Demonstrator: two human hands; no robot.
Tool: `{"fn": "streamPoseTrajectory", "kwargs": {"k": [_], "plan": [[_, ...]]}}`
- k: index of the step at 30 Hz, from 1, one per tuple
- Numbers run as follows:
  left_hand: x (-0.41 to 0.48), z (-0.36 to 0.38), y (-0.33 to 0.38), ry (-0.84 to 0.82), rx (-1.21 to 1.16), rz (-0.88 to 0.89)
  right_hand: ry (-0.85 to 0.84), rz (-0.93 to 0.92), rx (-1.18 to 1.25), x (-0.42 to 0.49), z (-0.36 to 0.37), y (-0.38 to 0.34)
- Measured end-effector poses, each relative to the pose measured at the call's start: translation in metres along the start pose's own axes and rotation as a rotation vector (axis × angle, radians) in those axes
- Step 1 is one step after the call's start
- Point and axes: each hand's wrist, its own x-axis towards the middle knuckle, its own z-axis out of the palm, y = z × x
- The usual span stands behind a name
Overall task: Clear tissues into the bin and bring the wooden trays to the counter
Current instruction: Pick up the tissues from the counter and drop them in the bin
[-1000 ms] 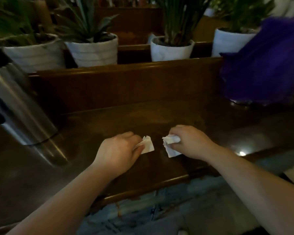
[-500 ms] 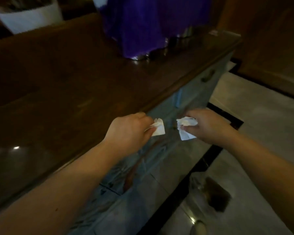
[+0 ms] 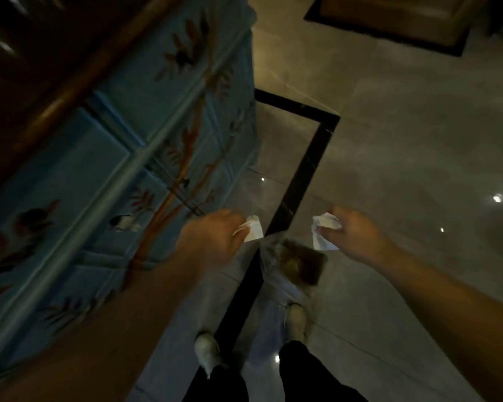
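My left hand [image 3: 212,236] is closed around a crumpled white tissue [image 3: 252,231] that sticks out past the fingers. My right hand [image 3: 352,233] grips a second white tissue [image 3: 323,233], which hangs down below the thumb. Both hands are held out over the glossy floor, about a hand's width apart. No bin and no wooden tray is in view.
A blue painted cabinet [image 3: 105,175] with a dark wooden top [image 3: 35,53] fills the left side. The grey tiled floor [image 3: 418,140] has a black inlay strip [image 3: 299,181] running between my hands. My two feet in pale shoes [image 3: 206,352] stand below. A dark-edged wooden base [image 3: 389,21] lies at top right.
The view has swung right and down, from the dark cabinet top and plant pots to the floor. Both hands left the cabinet top and carry the same tissues over the floor.
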Motion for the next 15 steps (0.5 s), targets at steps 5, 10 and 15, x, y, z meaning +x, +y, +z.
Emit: {"fn": "streamPoseTrajectory", "kwargs": {"k": [5,10,15], "plan": [[0.043,0.108,-0.014,-0.197,-0.094,-0.002,-0.001,0.281,0.068,0.012,0.061,0.086],[0.06,0.226,-0.036,-0.379,-0.093,-0.03,0.027,0.455,0.133,0.03,0.141,0.157],[0.059,0.341,-0.052,-0.514,-0.191,-0.077,0.02,0.596,0.267,0.068,0.228,0.224]]}}
